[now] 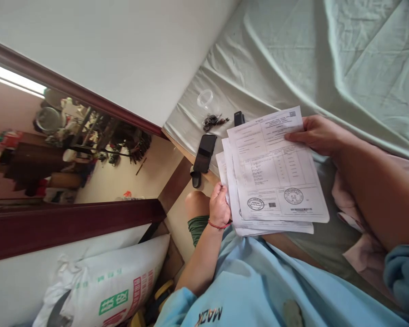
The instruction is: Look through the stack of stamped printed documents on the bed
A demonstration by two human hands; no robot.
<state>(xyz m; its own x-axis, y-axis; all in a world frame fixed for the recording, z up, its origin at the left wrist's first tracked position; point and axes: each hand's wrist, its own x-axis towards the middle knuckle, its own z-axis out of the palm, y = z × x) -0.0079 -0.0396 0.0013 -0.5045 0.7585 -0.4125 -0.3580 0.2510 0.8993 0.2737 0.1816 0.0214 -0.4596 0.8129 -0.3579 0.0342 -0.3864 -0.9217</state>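
Several printed paper sheets are fanned out above my lap. The top sheet shows a table of text, two round stamps near its lower edge and a small square code in an upper corner. My right hand pinches the upper right edge of this sheet, thumb on the front. At the lower left edge, my left hand grips the stack with curled fingers; a red string circles that wrist. Most of the lower sheets is hidden behind the top one.
A black phone lies at the bed's edge, near a black slipper. Further back are a clear plastic cup, a dark tangled bunch and a small black object. A white printed sack stands lower left, beside a doorway.
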